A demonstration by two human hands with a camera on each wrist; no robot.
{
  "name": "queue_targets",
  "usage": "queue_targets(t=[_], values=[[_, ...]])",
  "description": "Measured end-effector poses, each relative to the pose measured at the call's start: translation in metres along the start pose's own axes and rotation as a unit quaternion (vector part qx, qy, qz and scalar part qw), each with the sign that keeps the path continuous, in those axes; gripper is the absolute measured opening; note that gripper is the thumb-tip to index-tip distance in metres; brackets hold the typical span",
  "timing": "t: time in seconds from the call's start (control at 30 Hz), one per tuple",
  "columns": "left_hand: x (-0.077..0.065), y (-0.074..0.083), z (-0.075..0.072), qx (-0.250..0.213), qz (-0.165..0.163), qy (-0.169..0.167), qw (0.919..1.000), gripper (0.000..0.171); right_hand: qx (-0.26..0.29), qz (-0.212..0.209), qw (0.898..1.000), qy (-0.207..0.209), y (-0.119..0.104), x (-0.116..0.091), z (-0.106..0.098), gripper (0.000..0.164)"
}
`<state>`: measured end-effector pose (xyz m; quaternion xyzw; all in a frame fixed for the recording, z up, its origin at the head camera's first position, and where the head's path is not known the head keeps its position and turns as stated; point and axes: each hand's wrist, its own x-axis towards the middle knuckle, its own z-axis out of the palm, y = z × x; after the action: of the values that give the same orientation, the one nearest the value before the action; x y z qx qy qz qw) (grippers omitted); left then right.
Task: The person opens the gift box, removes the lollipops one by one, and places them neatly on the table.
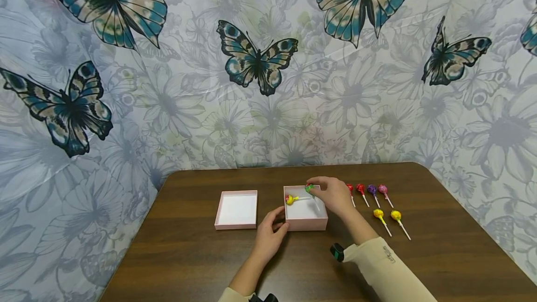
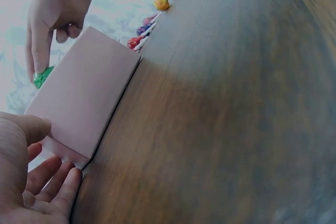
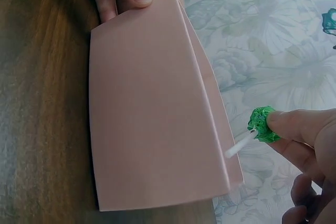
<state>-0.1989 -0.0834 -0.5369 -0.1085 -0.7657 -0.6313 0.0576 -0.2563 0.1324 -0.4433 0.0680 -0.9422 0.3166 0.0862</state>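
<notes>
A pink box [image 1: 306, 224] with a white inside stands on the table. In it lies a yellow-wrapped lollipop [image 1: 291, 199], with a bit of red beside its head. Between thumb and fingertips, my right hand [image 1: 333, 195] pinches a green-wrapped lollipop [image 3: 261, 124] by its head, over the back of the box. Its white stick points down toward the box in the right wrist view. My left hand [image 1: 270, 236] rests against the left side of the box, thumb at the front corner and relaxed fingers [image 2: 55, 179] touching the side.
A shallow pink lid [image 1: 236, 209], white inside, lies left of the box. To the right are a back row of lollipops, including red [image 1: 360, 189], purple [image 1: 372, 190] and pink [image 1: 382, 189], and two yellow lollipops [image 1: 396, 216] in front. Butterfly-patterned cloth [image 1: 260, 125] hangs behind the table.
</notes>
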Motion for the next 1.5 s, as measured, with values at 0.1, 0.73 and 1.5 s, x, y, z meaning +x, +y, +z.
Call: queue_targets(t=[0.1,0.73,1.5], values=[[0.001,-0.001,0.001,0.000,-0.004,0.003,1.0000,0.046,-0.008,0.006,1.000,0.001,0.001,-0.002,-0.002,0.029],[0.002,-0.003,-0.002,0.008,0.007,-0.012,0.9999,0.044,0.023,0.022,0.999,0.007,0.013,-0.017,-0.026,0.027],[-0.001,0.006,0.002,0.010,-0.011,0.002,0.9999,0.045,0.005,0.030,0.998,0.061,0.054,-0.045,-0.039,0.027]])
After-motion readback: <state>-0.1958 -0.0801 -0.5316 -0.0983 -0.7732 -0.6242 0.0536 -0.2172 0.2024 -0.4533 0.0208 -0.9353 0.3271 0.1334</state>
